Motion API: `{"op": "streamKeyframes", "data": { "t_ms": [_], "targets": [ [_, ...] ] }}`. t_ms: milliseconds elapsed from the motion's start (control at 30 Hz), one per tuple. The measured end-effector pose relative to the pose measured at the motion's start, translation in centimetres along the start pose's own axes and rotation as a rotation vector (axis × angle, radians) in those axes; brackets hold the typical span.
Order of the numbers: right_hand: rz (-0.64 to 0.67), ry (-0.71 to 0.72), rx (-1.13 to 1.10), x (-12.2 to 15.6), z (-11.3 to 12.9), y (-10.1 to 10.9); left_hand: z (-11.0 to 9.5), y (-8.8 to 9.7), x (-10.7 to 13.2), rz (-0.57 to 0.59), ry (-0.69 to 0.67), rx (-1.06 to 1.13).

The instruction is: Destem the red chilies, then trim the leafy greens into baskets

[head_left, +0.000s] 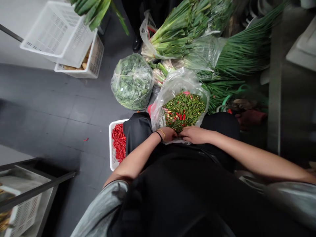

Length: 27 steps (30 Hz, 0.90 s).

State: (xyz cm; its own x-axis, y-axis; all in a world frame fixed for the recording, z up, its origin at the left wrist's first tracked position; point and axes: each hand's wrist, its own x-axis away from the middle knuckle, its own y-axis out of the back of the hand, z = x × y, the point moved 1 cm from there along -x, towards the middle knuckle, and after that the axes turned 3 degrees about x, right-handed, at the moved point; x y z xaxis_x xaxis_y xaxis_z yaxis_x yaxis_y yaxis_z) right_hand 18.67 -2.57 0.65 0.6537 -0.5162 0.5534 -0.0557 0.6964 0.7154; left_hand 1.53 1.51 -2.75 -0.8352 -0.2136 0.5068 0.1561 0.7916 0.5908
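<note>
A clear plastic bag [158,98] stands between my knees, its mouth spread wide. Inside lies a heap of green chili stems [190,110] with a few red chilies [181,116] on top. At the near edge of the heap my left hand [168,133], with a black band and a thin gold bracelet at the wrist, has its fingers curled in. My right hand [194,134] meets it from the other side, fingers bent and drawn together. The fingertips are close to each other, and what they pinch is too small or hidden to name. Beside my left leg a white basket [111,144] holds many red chilies.
A bagged bundle of leafy greens [132,82] sits ahead on the floor. Leeks [177,33] and long green chives [249,49] lie beyond the bag. White crates [56,33] are stacked far left. A metal frame [275,85] stands right; a lone chili [86,139] lies left.
</note>
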Motion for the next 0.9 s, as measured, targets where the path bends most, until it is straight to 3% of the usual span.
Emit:
{"op": "streamKeyframes", "data": {
  "t_ms": [67, 200, 367, 433, 500, 567, 633, 700, 767, 833, 900],
  "targets": [
    [-0.046, 0.048, -0.068, 1.5, -1.3, 1.4, -0.2, 0.0, 0.1, -0.002, -0.001, -0.011],
    [-0.305, -0.194, 0.182, 1.0, -3.7, 3.6, -0.8, 0.2, 0.1, 0.03, 0.055, -0.078],
    [-0.139, -0.189, 0.432, -3.6, -4.1, 2.9, -0.6, 0.3, 0.8, -0.01, 0.063, -0.014],
    [-0.151, -0.23, 0.388, -4.2, -4.4, 3.2, -0.1, 0.5, 1.3, -0.152, 0.084, 0.092],
    [-0.273, -0.265, 0.22, -3.7, -5.0, 4.0, 0.6, 1.1, 1.7, -0.396, 0.128, 0.244],
    [-0.415, -0.272, -0.1, -2.6, -5.4, 4.9, 1.2, 2.0, 1.6, -0.646, 0.153, 0.455],
    [-0.483, -0.237, -0.508, -1.8, -5.4, 5.5, 1.6, 3.0, 1.0, -0.763, 0.116, 0.705],
    [-0.503, -0.194, -0.837, -1.5, -4.7, 5.6, 1.5, 3.9, 0.1, -0.717, 0.043, 0.927],
    [-0.553, -0.169, -0.965, -1.8, -3.5, 5.5, 1.0, 4.3, -0.6, -0.597, -0.005, 1.082],
    [-0.666, -0.19, -0.857, -2.2, -2.3, 5.3, 0.4, 4.3, -0.6, -0.491, 0.002, 1.223],
    [-0.793, -0.23, -0.597, -2.5, -1.2, 5.1, -0.3, 4.1, -0.2, -0.415, 0.043, 1.362]
  ]
}}
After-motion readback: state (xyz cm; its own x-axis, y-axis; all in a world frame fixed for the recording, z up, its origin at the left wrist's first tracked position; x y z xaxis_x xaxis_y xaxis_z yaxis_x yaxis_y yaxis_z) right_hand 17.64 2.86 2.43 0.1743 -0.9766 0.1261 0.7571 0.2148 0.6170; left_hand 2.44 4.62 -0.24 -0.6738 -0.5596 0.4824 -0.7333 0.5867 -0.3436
